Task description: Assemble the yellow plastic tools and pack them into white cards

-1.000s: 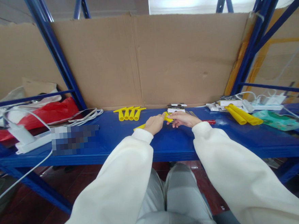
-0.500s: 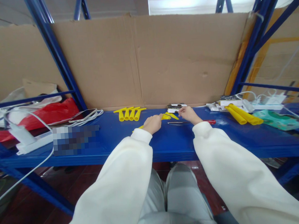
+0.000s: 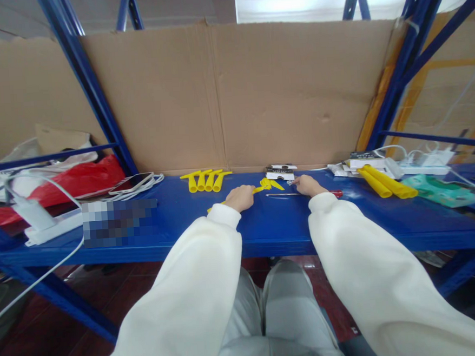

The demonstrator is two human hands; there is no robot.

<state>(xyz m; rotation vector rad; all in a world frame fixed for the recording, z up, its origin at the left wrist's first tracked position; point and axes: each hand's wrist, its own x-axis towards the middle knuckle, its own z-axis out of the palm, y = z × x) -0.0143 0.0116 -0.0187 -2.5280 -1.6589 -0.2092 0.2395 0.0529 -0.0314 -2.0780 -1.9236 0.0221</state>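
Note:
My left hand (image 3: 240, 198) is closed round a yellow plastic part (image 3: 258, 189); one end pokes out toward the right, and yellow also shows behind the wrist. Just beyond that end lies a flat, pointed yellow piece (image 3: 277, 185). My right hand (image 3: 308, 185) is on the table with its fingertips pinched together at some small shiny bits (image 3: 290, 182), too small to name. Whatever is between those fingers is hidden. A screwdriver (image 3: 281, 194) lies in front of the right hand, its red handle partly behind the sleeve.
Several yellow T-shaped tubes (image 3: 209, 182) stand in a row at the back left. A small black-and-white box (image 3: 280, 172) is against the cardboard (image 3: 272, 99). Two yellow tubes (image 3: 378, 183) and a green plastic packet (image 3: 439, 190) lie right; a phone (image 3: 138, 182) and power strip (image 3: 56, 226) left.
My right hand has moved slightly right and down to the tabletop, away from the yellow parts. My left hand has shifted slightly left and down, still holding the yellow part.

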